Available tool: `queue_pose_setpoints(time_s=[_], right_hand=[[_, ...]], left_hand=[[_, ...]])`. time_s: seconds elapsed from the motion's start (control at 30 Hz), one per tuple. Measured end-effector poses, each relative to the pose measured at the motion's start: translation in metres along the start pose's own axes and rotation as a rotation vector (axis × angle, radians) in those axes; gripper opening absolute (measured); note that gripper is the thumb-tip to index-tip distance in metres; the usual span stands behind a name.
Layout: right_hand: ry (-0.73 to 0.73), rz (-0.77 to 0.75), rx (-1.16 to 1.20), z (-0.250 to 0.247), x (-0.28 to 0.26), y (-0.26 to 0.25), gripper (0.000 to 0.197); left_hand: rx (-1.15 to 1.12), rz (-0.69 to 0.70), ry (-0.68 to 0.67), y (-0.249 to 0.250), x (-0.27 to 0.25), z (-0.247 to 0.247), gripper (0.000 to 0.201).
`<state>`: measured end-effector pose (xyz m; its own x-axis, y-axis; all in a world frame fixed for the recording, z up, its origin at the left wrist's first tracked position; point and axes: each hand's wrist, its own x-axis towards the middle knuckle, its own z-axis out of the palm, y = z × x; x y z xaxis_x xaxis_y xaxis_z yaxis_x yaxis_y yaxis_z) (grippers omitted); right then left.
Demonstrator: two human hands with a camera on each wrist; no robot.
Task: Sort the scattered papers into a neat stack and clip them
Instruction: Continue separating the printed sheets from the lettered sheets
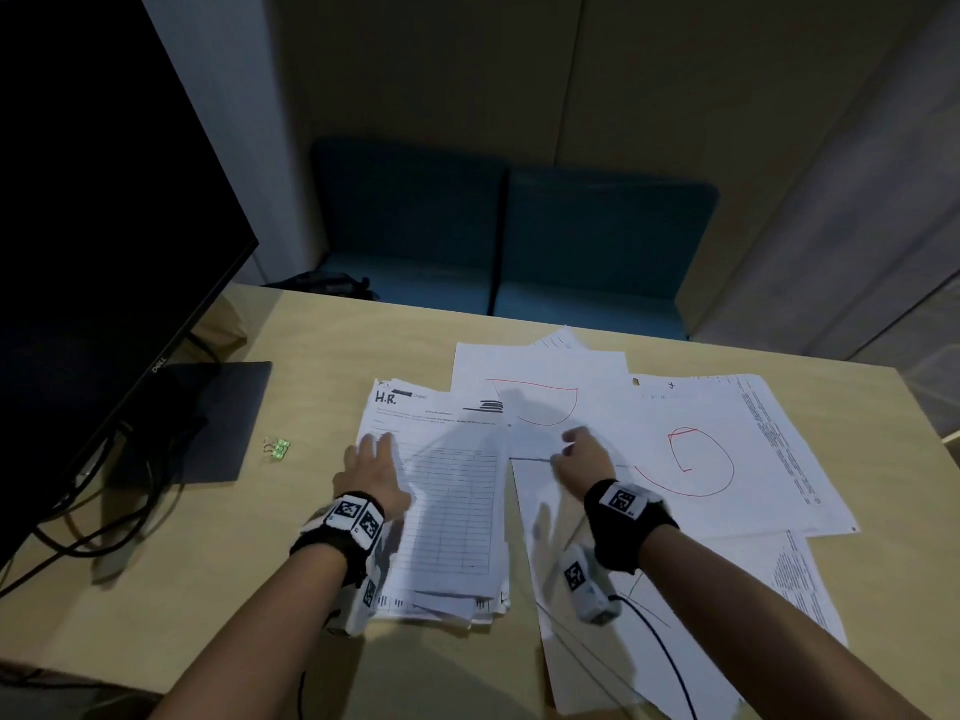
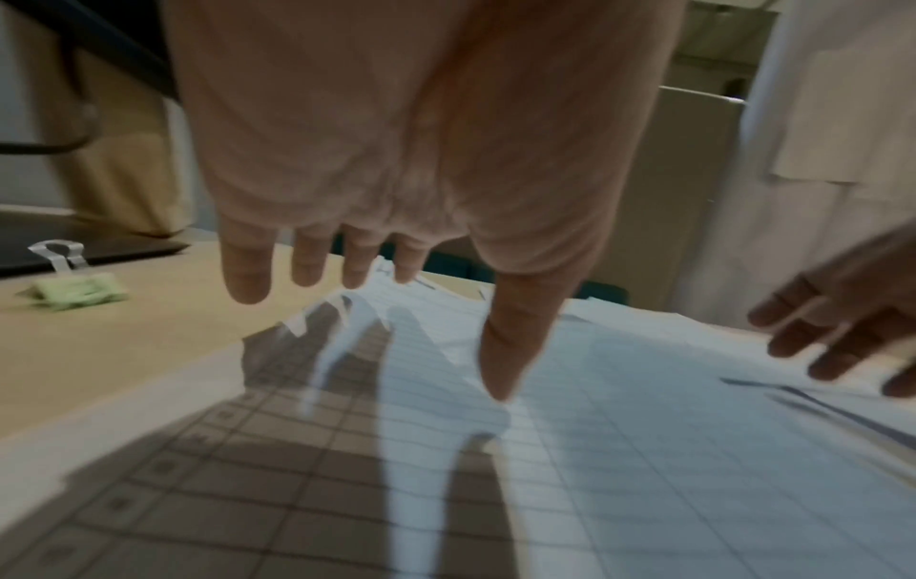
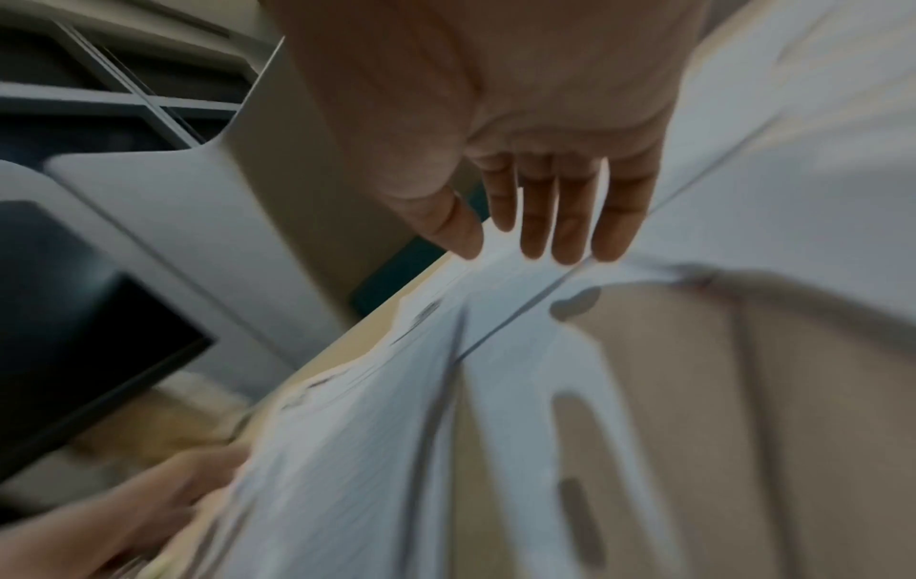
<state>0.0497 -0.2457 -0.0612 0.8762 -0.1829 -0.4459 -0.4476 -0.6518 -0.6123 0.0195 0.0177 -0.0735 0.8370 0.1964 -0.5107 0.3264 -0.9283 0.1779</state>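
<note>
Blurring hides whether left hand [image 1: 371, 472] touches paper stack [image 1: 452, 517].

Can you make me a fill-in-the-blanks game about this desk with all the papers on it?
1. The top page of the paper stack has the big letters ____ written on it.
2. The curvy lines drawn on the loose sheets are coloured ____.
3. The little binder clip on the table is coloured ____.
4. The left hand rests on the ____ edge of the stack.

Missing words: H.R.; red; green; left
</note>
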Motion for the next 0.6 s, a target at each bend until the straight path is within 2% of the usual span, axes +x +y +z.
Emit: queue_pose_setpoints(time_s=[0.07, 0.13, 0.33, 0.47, 0.6], right_hand=[[0.101, 0.075, -0.071, -0.018, 0.017, 0.010, 0.045], [0.134, 0.182, -0.119, -0.034, 0.031, 0.021, 0.048], [0.165, 0.396, -0.243, -0.055, 0.051, 0.045, 0.071], [0.142, 0.416, -0.196, -0.053, 0.063, 0.050, 0.083], [0.113, 0.358, 0.026, -0.046, 0.069, 0.048, 0.074]], left_hand=[[0.071, 0.083, -0.103, 0.006, -0.001, 0.007, 0.103], [0.084, 0.117, -0.183, 0.010, -0.001, 0.014, 0.107], [0.068, 0.098, -0.234, 0.015, 0.004, 0.021, 0.109], [0.054, 0.092, -0.234, 0.015, 0.005, 0.021, 0.110], [0.051, 0.093, -0.244, 0.016, 0.007, 0.020, 0.110]])
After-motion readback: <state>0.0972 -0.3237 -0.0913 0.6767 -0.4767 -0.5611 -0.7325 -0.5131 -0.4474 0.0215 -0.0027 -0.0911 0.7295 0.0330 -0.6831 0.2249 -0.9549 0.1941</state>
